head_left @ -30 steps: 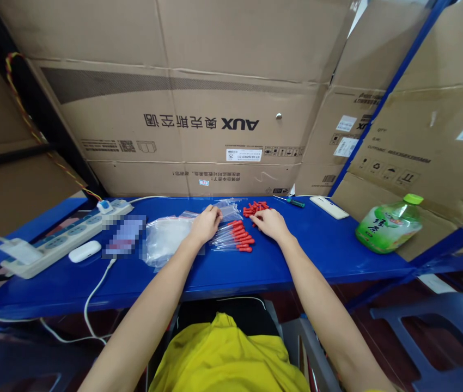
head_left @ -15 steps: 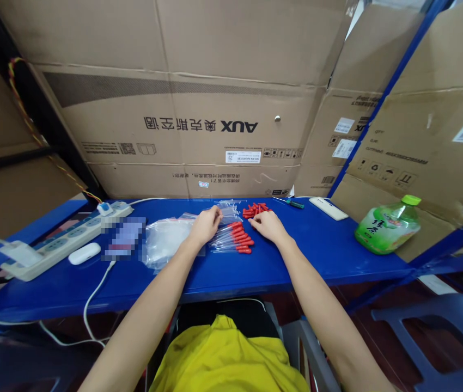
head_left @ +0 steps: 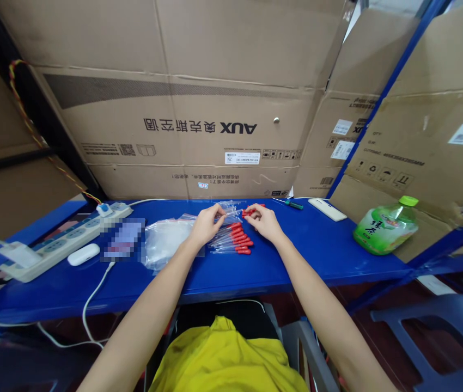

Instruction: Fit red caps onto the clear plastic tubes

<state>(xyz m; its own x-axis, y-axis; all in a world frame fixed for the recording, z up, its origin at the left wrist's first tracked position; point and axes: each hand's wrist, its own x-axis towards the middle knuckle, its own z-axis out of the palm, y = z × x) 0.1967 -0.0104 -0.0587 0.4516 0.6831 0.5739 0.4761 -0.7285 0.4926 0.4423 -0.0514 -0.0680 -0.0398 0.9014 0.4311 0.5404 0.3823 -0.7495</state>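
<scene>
On the blue shelf point(head_left: 321, 245) lies a row of clear thin tubes with red caps point(head_left: 235, 239). My left hand point(head_left: 206, 223) pinches one clear tube point(head_left: 228, 213) just above that row. Facing it, my right hand point(head_left: 263, 220) pinches a red cap point(head_left: 249, 212) at the tube's end. The two hands are close together, fingers curled. A small pile of loose red caps lies behind my right hand, mostly hidden by it. Loose clear tubes point(head_left: 228, 205) lie at the back between the hands.
Clear plastic bags point(head_left: 165, 243) lie left of my left hand, then a blurred flat item point(head_left: 123, 238), a white case point(head_left: 84, 253) and a power strip point(head_left: 58, 244). A green bottle point(head_left: 384, 226), a white remote point(head_left: 329, 209) and a small screwdriver point(head_left: 294, 204) lie right. Cardboard boxes point(head_left: 199, 125) stand behind.
Both hands have lifted off the shelf and come together; the right hand left the red cap pile and now holds a cap at the end of the tube in the left hand.
</scene>
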